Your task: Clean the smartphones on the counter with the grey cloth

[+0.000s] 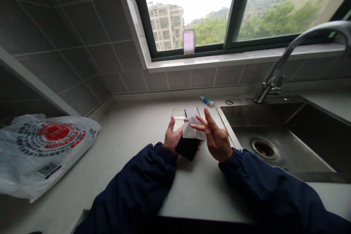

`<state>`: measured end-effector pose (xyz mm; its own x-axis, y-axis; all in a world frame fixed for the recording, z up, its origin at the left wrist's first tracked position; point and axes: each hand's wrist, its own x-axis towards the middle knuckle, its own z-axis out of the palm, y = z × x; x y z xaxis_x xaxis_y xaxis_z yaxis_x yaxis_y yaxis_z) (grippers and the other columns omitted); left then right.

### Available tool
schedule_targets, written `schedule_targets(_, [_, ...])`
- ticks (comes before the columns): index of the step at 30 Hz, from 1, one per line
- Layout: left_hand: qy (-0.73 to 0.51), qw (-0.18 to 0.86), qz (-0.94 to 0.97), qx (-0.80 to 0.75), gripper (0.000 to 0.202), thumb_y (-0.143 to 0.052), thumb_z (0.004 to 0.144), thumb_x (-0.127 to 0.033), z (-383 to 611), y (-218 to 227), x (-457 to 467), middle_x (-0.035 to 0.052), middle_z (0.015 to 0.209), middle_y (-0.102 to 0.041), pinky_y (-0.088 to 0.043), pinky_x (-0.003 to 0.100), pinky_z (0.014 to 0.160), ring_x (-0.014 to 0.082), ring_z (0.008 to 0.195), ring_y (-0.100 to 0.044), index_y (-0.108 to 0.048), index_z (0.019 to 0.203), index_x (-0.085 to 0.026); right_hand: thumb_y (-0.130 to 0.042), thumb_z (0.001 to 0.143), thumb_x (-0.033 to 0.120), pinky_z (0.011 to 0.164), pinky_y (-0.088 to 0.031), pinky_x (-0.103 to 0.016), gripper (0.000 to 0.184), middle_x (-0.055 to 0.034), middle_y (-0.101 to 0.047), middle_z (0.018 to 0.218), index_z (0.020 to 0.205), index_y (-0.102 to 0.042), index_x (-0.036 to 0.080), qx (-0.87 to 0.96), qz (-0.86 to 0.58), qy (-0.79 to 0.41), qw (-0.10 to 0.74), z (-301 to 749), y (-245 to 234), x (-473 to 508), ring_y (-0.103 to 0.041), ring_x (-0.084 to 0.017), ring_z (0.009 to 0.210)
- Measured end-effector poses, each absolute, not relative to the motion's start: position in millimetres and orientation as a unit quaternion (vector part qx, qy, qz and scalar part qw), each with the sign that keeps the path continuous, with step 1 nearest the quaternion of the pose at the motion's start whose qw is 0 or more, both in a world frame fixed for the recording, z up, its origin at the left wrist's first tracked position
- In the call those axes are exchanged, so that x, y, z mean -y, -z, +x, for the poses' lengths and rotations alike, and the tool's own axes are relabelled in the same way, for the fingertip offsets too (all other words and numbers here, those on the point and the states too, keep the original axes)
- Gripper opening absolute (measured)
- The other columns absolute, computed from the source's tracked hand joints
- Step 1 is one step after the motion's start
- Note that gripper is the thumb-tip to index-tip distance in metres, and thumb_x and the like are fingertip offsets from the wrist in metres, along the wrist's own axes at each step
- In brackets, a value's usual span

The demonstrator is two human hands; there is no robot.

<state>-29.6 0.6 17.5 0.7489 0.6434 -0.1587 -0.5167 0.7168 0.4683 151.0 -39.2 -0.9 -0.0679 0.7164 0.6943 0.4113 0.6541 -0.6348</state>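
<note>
I log the left hand (172, 139) grasping a black smartphone (188, 148) just above the stone countertop (153, 186), while the right hand (216, 140), open, presses extended fingertips on a white wipe (193, 128) draped over its upper end, sound, even contact.

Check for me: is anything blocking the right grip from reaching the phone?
Yes: a white wipe is draped across the middle of the black phone, between it and the right grip, whose fingertips reach the wipe's edge. The left grip holds the phone. Nothing else visible stands in the way.
</note>
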Motion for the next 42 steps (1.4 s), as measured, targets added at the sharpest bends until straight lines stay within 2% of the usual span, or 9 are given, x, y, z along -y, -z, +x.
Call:
schedule_targets(5, [-0.313,0.920,0.195,-0.136,0.099,-0.011,0.095,-0.083,-30.9,-16.4,-2.4,0.0220,0.143,-0.062,-0.042,0.063,0.111,0.0416,0.128,-0.062,-0.029,0.166,-0.017,-0.032,0.114,0.038,0.111,-0.058,-0.054,0.054,-0.0099,-0.059,0.155,0.168,-0.029,0.030,0.698,-0.378,-0.214,0.569,149.7,6.1,38.0,-0.071,-0.029,0.125])
schedule_targets(10, [-0.316,0.917,0.196,-0.143,0.101,-0.010,0.094,-0.084,-31.4,-16.1,-2.8,0.0224,0.143,-0.062,-0.043,0.063,0.110,0.0418,0.126,-0.063,-0.031,0.165,-0.016,-0.036,0.112,0.044,0.095,-0.068,-0.051,0.053,-0.0117,-0.063,0.151,0.162,-0.043,0.027,0.671,-0.378,-0.265,0.580,148.3,4.0,40.8,-0.076,-0.031,0.116])
schedule_targets(14, [-0.314,0.919,0.194,-0.137,0.099,-0.014,0.095,-0.083,-32.2,-13.8,-3.2,0.0224,0.141,-0.063,-0.043,0.063,0.110,0.0416,0.123,-0.065,-0.032,0.165,-0.015,-0.039,0.111,0.047,0.093,-0.068,-0.053,0.052,-0.0102,-0.083,0.111,0.153,-0.056,0.023,0.665,-0.383,-0.258,0.587,148.0,4.3,41.0,-0.081,-0.031,0.103])
schedule_targets(16, [-0.314,0.919,0.192,-0.140,0.099,-0.014,0.095,-0.083,-32.5,-14.0,-3.1,0.0220,0.140,-0.064,-0.043,0.062,0.109,0.0413,0.121,-0.066,-0.032,0.165,-0.015,-0.039,0.111,0.045,0.100,-0.064,-0.054,0.053,-0.0026,-0.081,0.075,0.158,-0.050,0.023,0.662,-0.391,-0.246,0.590,147.8,6.2,39.6,-0.080,-0.029,0.106])
schedule_targets(18, [-0.311,0.919,0.191,-0.147,0.100,-0.013,0.094,-0.083,-32.4,-15.4,-2.9,0.0221,0.138,-0.065,-0.044,0.062,0.109,0.0411,0.120,-0.066,-0.032,0.165,-0.015,-0.038,0.112,0.042,0.107,-0.060,-0.055,0.055,0.0031,-0.073,0.058,0.164,-0.038,0.025,0.662,-0.400,-0.238,0.587,147.5,8.2,38.2,-0.080,-0.027,0.105])
schedule_targets(24, [-0.314,0.918,0.195,-0.142,0.100,-0.010,0.095,-0.082,-31.6,-15.1,-2.9,0.0225,0.142,-0.063,-0.043,0.061,0.111,0.0407,0.125,-0.064,-0.028,0.166,-0.014,-0.032,0.113,0.033,0.121,-0.045,-0.059,0.057,-0.0076,-0.083,0.110,0.169,-0.025,0.025,0.696,-0.393,-0.205,0.565,148.5,4.1,39.6,-0.070,-0.027,0.128])
schedule_targets(28, [-0.317,0.917,0.204,-0.130,0.098,-0.018,0.095,-0.083,-30.9,-9.5,-4.0,0.0214,0.145,-0.061,-0.040,0.058,0.115,0.0402,0.131,-0.061,-0.032,0.165,-0.015,-0.034,0.108,0.025,0.124,-0.041,-0.058,0.065,-0.0098,-0.058,0.156,0.170,-0.018,0.026,0.746,-0.406,-0.171,0.500,149.9,-0.1,38.3,-0.049,-0.027,0.150])
schedule_targets(32, [-0.351,0.906,0.194,-0.138,0.098,-0.016,0.097,-0.080,-28.2,-11.7,-3.6,0.0220,0.148,-0.059,-0.034,0.053,0.121,0.0389,0.139,-0.056,-0.032,0.165,-0.011,-0.046,0.104,0.028,0.126,-0.032,-0.064,0.059,-0.0143,-0.041,0.168,0.162,-0.044,0.021,0.821,-0.423,-0.082,0.374,149.1,6.8,31.1,-0.030,-0.033,0.159])
schedule_targets(42, [-0.371,0.902,0.166,-0.147,0.099,-0.012,0.097,-0.080,-22.6,-20.8,0.2,0.0215,0.151,-0.058,-0.025,0.052,0.127,0.0376,0.147,-0.049,-0.032,0.165,-0.010,-0.048,0.107,0.049,0.125,-0.029,-0.066,0.069,-0.0190,-0.025,0.173,0.166,-0.034,0.016,0.865,-0.417,-0.065,0.271,151.5,10.9,26.1,-0.019,-0.037,0.162])
